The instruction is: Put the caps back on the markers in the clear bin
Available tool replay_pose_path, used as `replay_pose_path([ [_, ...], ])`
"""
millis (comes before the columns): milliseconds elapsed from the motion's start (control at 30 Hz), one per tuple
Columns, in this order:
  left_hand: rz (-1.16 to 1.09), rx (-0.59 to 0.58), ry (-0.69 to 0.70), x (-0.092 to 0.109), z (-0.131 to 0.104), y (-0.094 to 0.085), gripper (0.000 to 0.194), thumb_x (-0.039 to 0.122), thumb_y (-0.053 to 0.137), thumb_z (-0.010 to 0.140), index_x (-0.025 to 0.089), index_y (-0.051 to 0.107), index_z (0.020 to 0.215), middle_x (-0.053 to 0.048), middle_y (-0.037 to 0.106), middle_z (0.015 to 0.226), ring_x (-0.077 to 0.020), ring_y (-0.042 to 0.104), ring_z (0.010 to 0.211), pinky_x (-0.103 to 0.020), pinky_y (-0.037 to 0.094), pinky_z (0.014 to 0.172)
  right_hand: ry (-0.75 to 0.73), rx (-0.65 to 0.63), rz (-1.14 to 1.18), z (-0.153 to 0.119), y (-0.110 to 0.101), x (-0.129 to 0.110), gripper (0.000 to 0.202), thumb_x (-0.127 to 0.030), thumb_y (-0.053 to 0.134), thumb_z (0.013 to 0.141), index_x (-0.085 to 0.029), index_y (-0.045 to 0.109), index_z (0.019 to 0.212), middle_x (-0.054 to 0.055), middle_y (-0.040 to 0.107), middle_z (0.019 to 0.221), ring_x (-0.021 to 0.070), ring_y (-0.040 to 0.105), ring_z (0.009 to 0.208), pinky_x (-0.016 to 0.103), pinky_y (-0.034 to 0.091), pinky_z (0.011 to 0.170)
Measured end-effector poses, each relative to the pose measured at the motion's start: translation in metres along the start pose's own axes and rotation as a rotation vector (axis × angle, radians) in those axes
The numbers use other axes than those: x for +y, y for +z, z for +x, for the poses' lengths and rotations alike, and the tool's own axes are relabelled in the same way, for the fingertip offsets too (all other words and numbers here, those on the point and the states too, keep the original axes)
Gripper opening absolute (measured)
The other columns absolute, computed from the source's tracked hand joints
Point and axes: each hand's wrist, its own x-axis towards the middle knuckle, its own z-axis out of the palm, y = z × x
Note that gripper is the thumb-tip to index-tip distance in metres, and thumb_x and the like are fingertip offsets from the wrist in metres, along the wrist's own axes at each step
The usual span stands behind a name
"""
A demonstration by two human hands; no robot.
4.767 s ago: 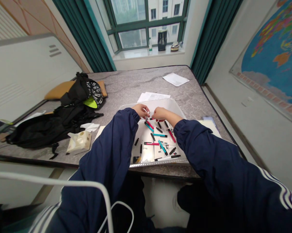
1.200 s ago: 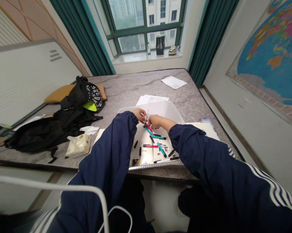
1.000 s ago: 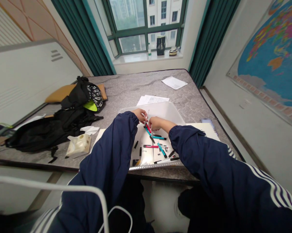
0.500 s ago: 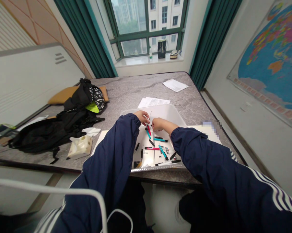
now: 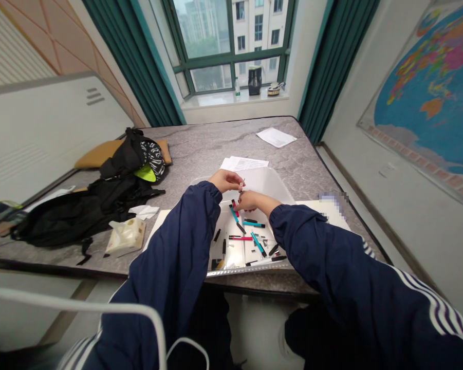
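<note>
A white translucent tray (image 5: 282, 191) holds several pens and small parts. Over its far part, my left hand (image 5: 226, 181) pinches a small, thin whitish piece at the fingertips, too small to name. My right hand (image 5: 250, 200) is closed just below and to the right of it, fingers curled, and what it holds is hidden. Under the hands lie a teal pen (image 5: 234, 213) and a red piece (image 5: 236, 207). Nearer the front are a red pen (image 5: 240, 238), another teal pen (image 5: 258, 244) and a white pen with black ends (image 5: 265, 261).
Left of the tray are a tissue pack (image 5: 125, 236), a crumpled tissue (image 5: 144, 211) and a black backpack (image 5: 73, 213) with a cap (image 5: 153, 159). Printed sheets (image 5: 244, 163) lie behind the tray, another paper (image 5: 276, 137) farther back. A white cable or tube (image 5: 100, 307) crosses the lower left.
My left hand has shifted slightly right with the small piece. My right hand has turned and dropped a little, its fingers now below the left fingertips. The view has moved slightly.
</note>
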Motion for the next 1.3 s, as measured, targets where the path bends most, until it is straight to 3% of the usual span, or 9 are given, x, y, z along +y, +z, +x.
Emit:
replay_pose_path([
  [200, -0.024, 0.156, -0.023, 0.005, -0.003, 0.001, 0.028, 0.027, 0.076, 0.070, 0.014, 0.059, 0.089, -0.010, 0.074, 0.093, -0.0132, 0.068, 0.072, -0.019, 0.046, 0.056, 0.013, -0.033, -0.042, -0.005, -0.005, -0.002, 0.033, -0.033, 0.073, 0.077, -0.004, 0.071, 0.092, 0.014, 0.073, 0.081, 0.0205, 0.069, 0.067, 0.028, 0.055, 0.060],
  [367, -0.018, 0.154, -0.079, 0.006, -0.004, 0.000, 0.023, 0.024, 0.069, 0.076, 0.016, 0.057, 0.094, -0.010, 0.074, 0.102, -0.0128, 0.068, 0.072, -0.020, 0.047, 0.058, 0.032, 0.046, -0.102, -0.004, -0.015, 0.002, 0.028, -0.033, 0.072, 0.078, -0.006, 0.073, 0.087, 0.015, 0.074, 0.080, 0.0218, 0.071, 0.069, 0.028, 0.055, 0.064],
  [500, 0.009, 0.160, -0.061, 0.008, -0.005, 0.000, 0.019, 0.019, 0.065, 0.075, 0.016, 0.058, 0.092, -0.011, 0.075, 0.099, -0.0123, 0.068, 0.069, -0.020, 0.046, 0.057, 0.023, 0.020, -0.057, -0.007, -0.014, -0.001, 0.025, -0.029, 0.073, 0.078, -0.006, 0.072, 0.086, 0.014, 0.073, 0.079, 0.0194, 0.070, 0.067, 0.027, 0.054, 0.062],
  [733, 0.038, 0.169, -0.055, 0.009, -0.006, 0.001, 0.018, 0.017, 0.065, 0.073, 0.015, 0.057, 0.090, -0.010, 0.075, 0.094, -0.0111, 0.066, 0.065, -0.020, 0.045, 0.057, -0.127, -0.165, 0.088, -0.014, -0.007, -0.007, 0.029, -0.039, 0.067, 0.083, -0.010, 0.070, 0.083, 0.008, 0.071, 0.075, 0.0127, 0.063, 0.055, 0.026, 0.054, 0.058],
  [900, 0.013, 0.150, -0.075, 0.008, -0.005, 0.000, 0.022, 0.021, 0.068, 0.073, 0.016, 0.057, 0.091, -0.010, 0.075, 0.097, -0.0119, 0.066, 0.064, -0.021, 0.044, 0.056, -0.091, -0.257, 0.070, -0.013, -0.005, -0.007, 0.031, -0.040, 0.067, 0.084, -0.010, 0.069, 0.081, 0.006, 0.067, 0.069, 0.0129, 0.063, 0.058, 0.027, 0.054, 0.063],
  [1133, 0.085, 0.136, -0.119, 0.008, -0.005, 0.003, 0.020, 0.015, 0.065, 0.072, 0.016, 0.056, 0.090, -0.009, 0.075, 0.094, -0.0101, 0.064, 0.061, -0.019, 0.043, 0.054, -0.077, -0.405, 0.098, -0.023, 0.002, -0.017, 0.053, -0.061, 0.064, 0.080, -0.008, 0.068, 0.078, 0.007, 0.067, 0.070, 0.0121, 0.061, 0.058, 0.025, 0.052, 0.060],
  [1300, 0.133, 0.154, -0.098, 0.010, -0.007, 0.006, 0.019, 0.013, 0.063, 0.073, 0.016, 0.056, 0.091, -0.008, 0.075, 0.093, -0.0097, 0.062, 0.060, -0.019, 0.043, 0.053, -0.099, -0.671, -0.015, -0.031, 0.018, -0.019, 0.039, -0.047, 0.064, 0.085, -0.009, 0.071, 0.078, 0.006, 0.069, 0.066, 0.0120, 0.060, 0.054, 0.023, 0.048, 0.055],
])
